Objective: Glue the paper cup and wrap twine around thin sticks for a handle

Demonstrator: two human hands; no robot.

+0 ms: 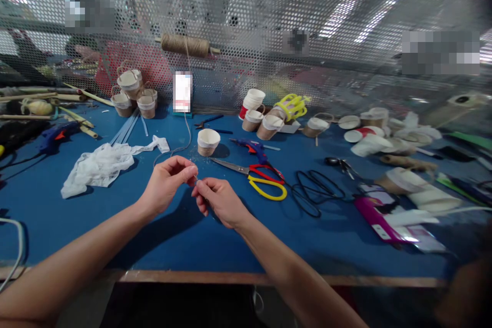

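My left hand [169, 182] and my right hand [217, 200] meet over the blue table [161, 236], fingertips pinched together on a thin piece of twine [188, 133]. The twine runs up from my fingers, past a paper cup [208, 142], to a spool of jute twine [185, 45] on the mesh wall. What exactly sits between the fingertips is too small to make out. Red and yellow scissors [261, 179] lie just right of my right hand.
A white crumpled cloth [102, 164] lies at left, a blue glue gun [253, 148] and black cable [311, 192] at right. Cups wrapped in twine [132, 92] stand at the back left, more cups [265, 118] at the back middle and right. A perforated metal screen [269, 20] closes the back.
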